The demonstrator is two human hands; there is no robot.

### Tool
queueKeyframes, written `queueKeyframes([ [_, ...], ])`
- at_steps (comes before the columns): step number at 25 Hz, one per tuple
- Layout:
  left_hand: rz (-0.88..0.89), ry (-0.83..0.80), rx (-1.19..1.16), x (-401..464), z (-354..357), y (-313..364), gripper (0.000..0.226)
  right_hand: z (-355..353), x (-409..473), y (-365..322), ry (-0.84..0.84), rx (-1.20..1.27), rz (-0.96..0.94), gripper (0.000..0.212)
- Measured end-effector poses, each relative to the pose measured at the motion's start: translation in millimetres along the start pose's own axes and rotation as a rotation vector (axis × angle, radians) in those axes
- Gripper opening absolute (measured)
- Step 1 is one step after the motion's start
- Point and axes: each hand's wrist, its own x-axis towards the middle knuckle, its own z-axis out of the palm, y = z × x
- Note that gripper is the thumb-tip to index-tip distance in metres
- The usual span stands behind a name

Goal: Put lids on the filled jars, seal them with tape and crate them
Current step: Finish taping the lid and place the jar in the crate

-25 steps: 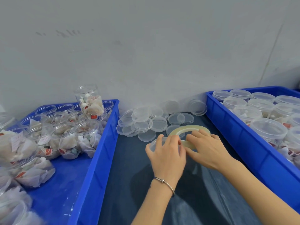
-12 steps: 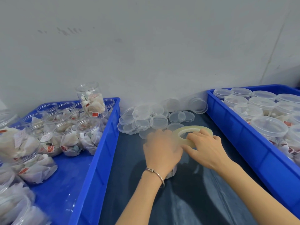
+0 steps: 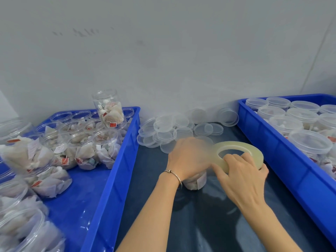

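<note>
A clear filled jar stands on the dark table in the middle. My left hand covers its top and grips it, blurred by motion; the lid is hidden beneath the hand. My right hand holds a pale roll of clear tape right beside the jar's top, fingers through the roll's hole. A heap of loose clear lids lies behind the jar by the wall.
A blue crate on the left holds several open filled jars, one stacked on top. A blue crate on the right holds several lidded jars. A grey wall rises close behind.
My left hand has turned on the jar's top and closed around it. The tape roll in my right hand has swung a little to the right. The camera has tilted slightly.
</note>
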Motion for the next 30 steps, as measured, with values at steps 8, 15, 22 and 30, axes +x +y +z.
queueKeyframes([
  [8,-0.121,0.094,-0.036,21,-1,-9,0.043,-31,-45,-12,0.231,0.254,-0.061,0.039],
  [15,-0.201,0.156,0.040,21,7,-4,0.038,3,-11,33,-0.071,0.201,0.075,0.040],
  [22,-0.214,0.153,0.066,4,7,-2,0.048,52,28,30,-0.428,0.090,-0.166,0.074],
  [30,0.296,0.516,-0.514,9,34,119,0.047,-30,29,67,0.268,0.495,-0.251,0.090],
])
